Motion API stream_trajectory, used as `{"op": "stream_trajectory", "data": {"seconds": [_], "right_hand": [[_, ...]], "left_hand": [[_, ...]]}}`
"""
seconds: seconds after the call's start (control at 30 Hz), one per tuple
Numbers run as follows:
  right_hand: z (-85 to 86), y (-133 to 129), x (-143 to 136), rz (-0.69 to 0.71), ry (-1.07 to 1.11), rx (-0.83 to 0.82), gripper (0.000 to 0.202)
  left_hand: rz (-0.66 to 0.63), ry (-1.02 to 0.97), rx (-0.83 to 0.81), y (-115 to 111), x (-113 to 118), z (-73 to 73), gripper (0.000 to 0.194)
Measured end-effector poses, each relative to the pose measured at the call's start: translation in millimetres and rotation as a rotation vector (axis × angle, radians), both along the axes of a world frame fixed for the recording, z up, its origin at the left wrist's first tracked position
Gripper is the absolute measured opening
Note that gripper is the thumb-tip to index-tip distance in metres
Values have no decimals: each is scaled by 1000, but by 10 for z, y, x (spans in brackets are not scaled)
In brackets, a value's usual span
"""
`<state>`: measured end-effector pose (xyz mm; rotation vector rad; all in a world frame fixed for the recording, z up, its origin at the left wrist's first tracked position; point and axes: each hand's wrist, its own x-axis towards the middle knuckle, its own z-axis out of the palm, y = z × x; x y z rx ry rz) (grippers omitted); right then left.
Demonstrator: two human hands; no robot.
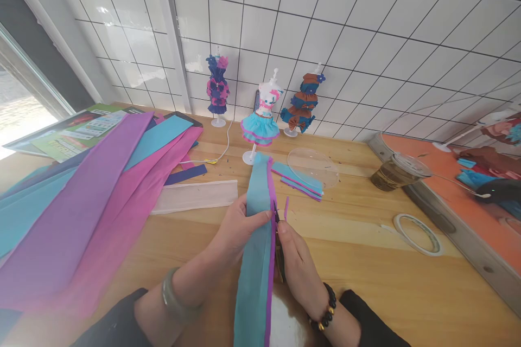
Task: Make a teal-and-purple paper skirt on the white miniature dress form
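My left hand (240, 225) pinches a long turquoise crepe paper strip (255, 271) that has a purple band along its right edge. The strip runs from the near edge of view up toward the small dress form. Dark scissors (279, 252) are in my right hand (299, 260), closed around their handles, with the blades at the purple edge beside my left thumb. A narrow purple sliver (286, 209) curls up just right of the blades. Beyond, folded turquoise strips with purple edges (299, 180) lie on the table.
Three small dress forms stand along the tiled wall, the middle one in a turquoise skirt (260, 126). Large crepe paper sheets (77, 211) spread over the left side. A white strip (195, 197), a clear lid (313, 165), a drink cup (396, 171) and a tape roll (419, 234) lie around.
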<state>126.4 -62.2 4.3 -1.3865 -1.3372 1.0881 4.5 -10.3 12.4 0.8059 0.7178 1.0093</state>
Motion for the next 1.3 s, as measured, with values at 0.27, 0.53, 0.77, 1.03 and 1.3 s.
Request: {"op": "stream_trajectory", "data": {"seconds": [0.27,0.53,0.77,1.03,1.3], "right_hand": [[-2,0,-8,-7,-2,-19,35],[16,-1,-6,-12,-11,6,36],[-14,-8,-10,-6,10,3,37],[-2,-15,-23,-31,17,21,36],[-72,2,14,-33,-52,37,37]], "left_hand": [[25,3,-16,-7,13,23,29],[7,-17,-14,-11,8,10,26],[6,-39,-34,-15,13,40,27],[13,-55,-52,-20,31,27,30],[-4,-121,-198,54,50,72,17]]}}
